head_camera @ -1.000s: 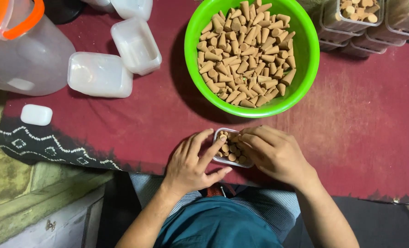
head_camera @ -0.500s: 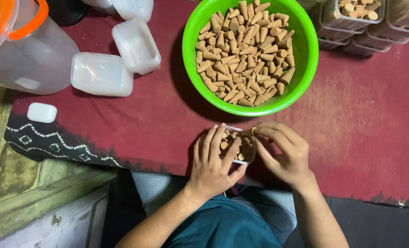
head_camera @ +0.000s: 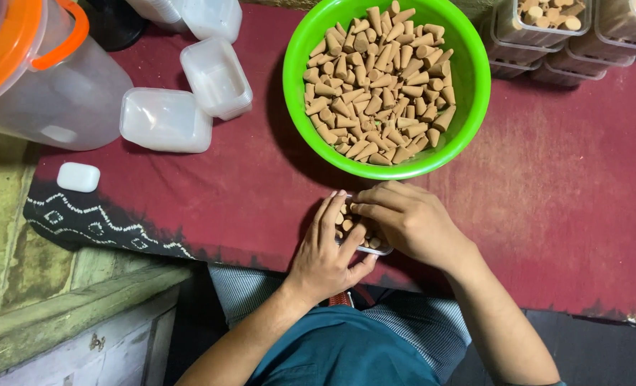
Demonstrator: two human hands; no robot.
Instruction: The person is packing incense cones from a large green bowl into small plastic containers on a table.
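The left hand and right hand are cupping a small clear box of brown cones, fingers curled loosely around it, steadying it at six o'clock below the green bowl.

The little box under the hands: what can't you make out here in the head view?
- Small clear box: mostly covered by the left hand and right hand; its fill level is hidden.
- Orange-lidded jug: cut off by the top and left edges.
- Filled boxes at top right: cut off by the top edge.
- Green bowl: its bottom is buried under brown cones.
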